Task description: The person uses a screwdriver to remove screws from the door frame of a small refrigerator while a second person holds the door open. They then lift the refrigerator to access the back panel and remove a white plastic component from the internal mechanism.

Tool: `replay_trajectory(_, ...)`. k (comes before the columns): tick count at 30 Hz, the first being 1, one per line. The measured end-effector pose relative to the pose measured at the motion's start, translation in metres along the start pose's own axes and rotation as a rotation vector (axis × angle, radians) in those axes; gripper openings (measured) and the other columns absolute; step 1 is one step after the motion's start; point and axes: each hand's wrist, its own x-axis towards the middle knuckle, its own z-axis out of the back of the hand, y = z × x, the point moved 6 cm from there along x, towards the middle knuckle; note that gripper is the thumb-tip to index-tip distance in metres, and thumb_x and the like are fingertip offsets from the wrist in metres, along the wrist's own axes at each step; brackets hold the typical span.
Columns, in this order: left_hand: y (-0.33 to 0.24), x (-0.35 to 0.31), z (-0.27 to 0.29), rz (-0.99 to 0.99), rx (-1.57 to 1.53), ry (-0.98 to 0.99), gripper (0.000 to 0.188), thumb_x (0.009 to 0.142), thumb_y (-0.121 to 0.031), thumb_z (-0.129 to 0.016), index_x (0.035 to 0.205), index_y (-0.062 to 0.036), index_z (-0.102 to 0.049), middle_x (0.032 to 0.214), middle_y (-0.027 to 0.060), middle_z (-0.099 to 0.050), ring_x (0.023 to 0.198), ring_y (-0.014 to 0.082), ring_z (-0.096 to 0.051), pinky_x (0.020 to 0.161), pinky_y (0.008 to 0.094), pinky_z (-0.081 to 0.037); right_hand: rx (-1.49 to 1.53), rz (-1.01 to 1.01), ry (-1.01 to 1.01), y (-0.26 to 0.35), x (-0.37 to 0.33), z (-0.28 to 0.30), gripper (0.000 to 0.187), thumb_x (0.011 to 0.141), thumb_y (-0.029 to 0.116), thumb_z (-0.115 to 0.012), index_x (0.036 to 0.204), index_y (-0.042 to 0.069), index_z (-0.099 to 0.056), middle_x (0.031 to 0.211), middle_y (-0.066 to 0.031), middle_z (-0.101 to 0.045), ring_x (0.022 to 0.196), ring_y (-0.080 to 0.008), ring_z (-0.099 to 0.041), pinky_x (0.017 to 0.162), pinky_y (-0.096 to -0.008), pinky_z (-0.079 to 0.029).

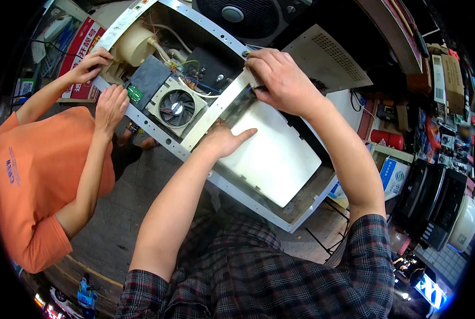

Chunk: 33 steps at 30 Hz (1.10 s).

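A metal appliance cabinet frame lies open before me, with a pale metal crossbar across its middle. My right hand is closed, its fingers curled over the crossbar's far end. Right of the bar sits a white plastic tank. My left hand rests at the tank's near left corner, thumb stretched over the white surface. Its other fingers reach toward the gap by the bar and are partly hidden. Left of the bar are a square cooling fan, wires, a green circuit board and a cream round container.
A co-worker in an orange shirt stands at the left, both hands on the frame's left end. A perforated metal panel leans beyond the frame, near a large speaker. At the right are a red cylinder and cluttered shelves.
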Motion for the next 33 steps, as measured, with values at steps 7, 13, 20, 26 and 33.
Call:
replay_trajectory(7,0.003,-0.001,-0.002,-0.081,-0.103,-0.041,0.120,0.086,-0.079,-0.069,0.161,0.0090,-0.037,0.160,0.0332,-0.046,0.151,0.0419,-0.046,0.125,0.0433,-0.039,0.383,-0.369,0.287,0.020,-0.031,-0.025,0.056,0.093,0.047,-0.073,0.127,0.003,-0.067,0.115,-0.0162,-0.067,0.100,-0.0339,-0.068,0.089,-0.0436,-0.055)
replay_trajectory(13,-0.002,-0.009,0.001,-0.067,-0.055,-0.085,0.114,0.090,-0.074,-0.068,0.158,0.0126,-0.038,0.157,0.0351,-0.049,0.148,0.0426,-0.049,0.123,0.0435,-0.042,0.867,-0.751,0.377,0.002,-0.054,-0.069,0.060,0.103,0.056,-0.063,0.130,0.003,-0.065,0.107,-0.0135,-0.070,0.091,-0.0228,-0.067,0.081,-0.0369,-0.055)
replay_trajectory(20,0.002,-0.009,0.005,-0.013,-0.101,-0.061,0.107,0.096,-0.076,-0.057,0.152,0.0141,-0.047,0.151,0.0373,-0.054,0.142,0.0445,-0.055,0.119,0.0461,-0.045,1.039,-0.825,0.408,0.000,-0.057,-0.052,0.044,0.111,0.037,-0.057,0.145,0.009,-0.054,0.098,-0.0082,-0.067,0.078,-0.0139,-0.062,0.069,-0.0316,-0.053)
replay_trajectory(26,-0.009,-0.022,0.012,0.006,-0.041,-0.029,0.102,0.101,-0.077,-0.045,0.151,0.0111,-0.051,0.150,0.0372,-0.055,0.141,0.0445,-0.056,0.118,0.0465,-0.046,1.076,-0.784,0.397,-0.002,-0.055,-0.045,0.031,0.117,0.033,-0.048,0.134,0.014,-0.065,0.089,0.0023,-0.059,0.070,-0.0049,-0.053,0.065,-0.0240,-0.048)
replay_trajectory(33,0.001,-0.009,0.001,0.031,-0.030,-0.094,0.107,0.098,-0.080,-0.048,0.155,0.0111,-0.045,0.150,0.0352,-0.056,0.143,0.0438,-0.054,0.120,0.0453,-0.043,1.096,-0.793,0.387,-0.007,-0.058,-0.055,0.041,0.114,0.038,-0.052,0.146,0.012,-0.059,0.098,-0.0002,-0.065,0.080,-0.0079,-0.059,0.073,-0.0241,-0.052)
